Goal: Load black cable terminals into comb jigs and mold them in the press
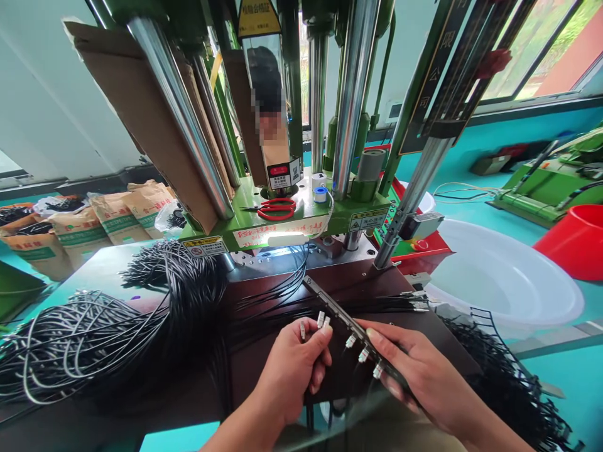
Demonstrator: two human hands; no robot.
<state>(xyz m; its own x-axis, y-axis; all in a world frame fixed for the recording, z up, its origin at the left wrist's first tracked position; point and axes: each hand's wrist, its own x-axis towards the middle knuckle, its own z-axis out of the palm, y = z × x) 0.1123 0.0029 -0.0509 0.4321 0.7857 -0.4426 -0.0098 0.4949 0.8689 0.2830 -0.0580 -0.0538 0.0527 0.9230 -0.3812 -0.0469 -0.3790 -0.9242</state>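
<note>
Head view: left hand (298, 356) closed on small connectors (321, 319), right hand (421, 367) around metal bar (332, 306), its near end hidden.

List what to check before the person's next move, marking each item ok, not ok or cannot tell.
1. Right hand has hold of the metal bar: ok, gripped near its closer end.
2. Left hand has hold of the small connectors: ok, at the thumb and fingertips.
3. Connectors line the bar's full length: not ok; three bar connectors show near the right hand, none at the far end.
4. Those three sit fully home: cannot tell, too small.
5. Red pliers clear of both hands: ok, on the green ledge.
</note>
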